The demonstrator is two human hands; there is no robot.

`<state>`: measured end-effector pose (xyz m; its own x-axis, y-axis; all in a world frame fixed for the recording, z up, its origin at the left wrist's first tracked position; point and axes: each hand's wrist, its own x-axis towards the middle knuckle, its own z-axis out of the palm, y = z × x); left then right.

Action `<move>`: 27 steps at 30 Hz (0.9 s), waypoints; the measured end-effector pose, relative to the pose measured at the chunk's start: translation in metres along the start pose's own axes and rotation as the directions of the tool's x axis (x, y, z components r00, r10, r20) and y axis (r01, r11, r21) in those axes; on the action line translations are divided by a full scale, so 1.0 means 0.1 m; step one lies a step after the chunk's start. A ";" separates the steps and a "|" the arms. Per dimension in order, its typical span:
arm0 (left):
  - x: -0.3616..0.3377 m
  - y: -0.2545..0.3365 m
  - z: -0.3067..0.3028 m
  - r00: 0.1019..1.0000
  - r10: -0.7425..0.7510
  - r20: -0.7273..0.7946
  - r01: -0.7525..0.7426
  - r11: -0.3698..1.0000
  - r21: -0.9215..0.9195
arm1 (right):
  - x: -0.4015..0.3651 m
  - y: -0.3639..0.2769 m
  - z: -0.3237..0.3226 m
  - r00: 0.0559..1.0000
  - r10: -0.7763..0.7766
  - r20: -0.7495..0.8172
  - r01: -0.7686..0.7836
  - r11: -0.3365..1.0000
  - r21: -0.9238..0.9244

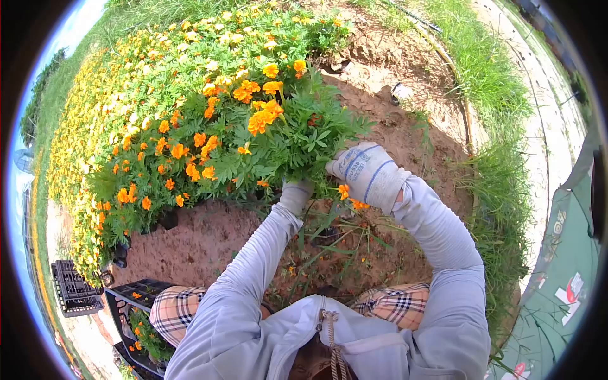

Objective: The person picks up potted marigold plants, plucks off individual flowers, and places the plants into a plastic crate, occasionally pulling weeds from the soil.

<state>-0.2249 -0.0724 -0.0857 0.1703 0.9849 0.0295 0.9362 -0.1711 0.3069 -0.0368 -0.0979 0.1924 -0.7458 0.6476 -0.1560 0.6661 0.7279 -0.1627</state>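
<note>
Marigold plants (297, 136) with orange blooms and dense green leaves fill the space just in front of me. My left hand (296, 193), in a pale work glove, reaches in under the leaves, and its fingers are hidden there. My right hand (367, 172) wears a whitish glove with blue lines and print. Its fingers curl into the right side of the foliage and appear closed on a marigold plant, though the fingertips are covered. A few orange marigold blooms (344, 191) hang below the right wrist. Cut or loose green stems (329, 240) lie on the soil beneath my forearms.
A black crate (117, 310) holding marigold plants stands by my left knee, with another black crate (75, 288) farther left. Rows of marigolds (95, 126) stretch away to the left. Grass (494, 190) and a green umbrella-like fabric (557, 278) lie on the right.
</note>
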 end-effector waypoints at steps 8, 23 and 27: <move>-0.16 0.45 -0.96 0.989 -0.075 -0.125 0.051 0.981 -0.189 | -0.31 0.55 -0.39 0.657 0.095 -0.748 -0.044 0.995 0.088; -0.26 0.75 -1.04 0.992 -0.120 -0.034 0.121 0.993 0.016 | 0.24 0.27 0.10 0.940 0.273 -0.206 -0.268 0.962 0.051; -0.29 0.82 -1.12 0.996 -0.090 -0.006 0.090 0.996 0.012 | 0.29 0.17 0.10 0.934 0.337 -0.114 -0.346 0.936 -0.068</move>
<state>-0.1870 -0.1118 0.0449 0.0840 0.9964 0.0074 0.9513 -0.0824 0.2969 -0.0475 -0.0692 0.1750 -0.4731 0.8764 -0.0900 0.8809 0.4723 -0.0315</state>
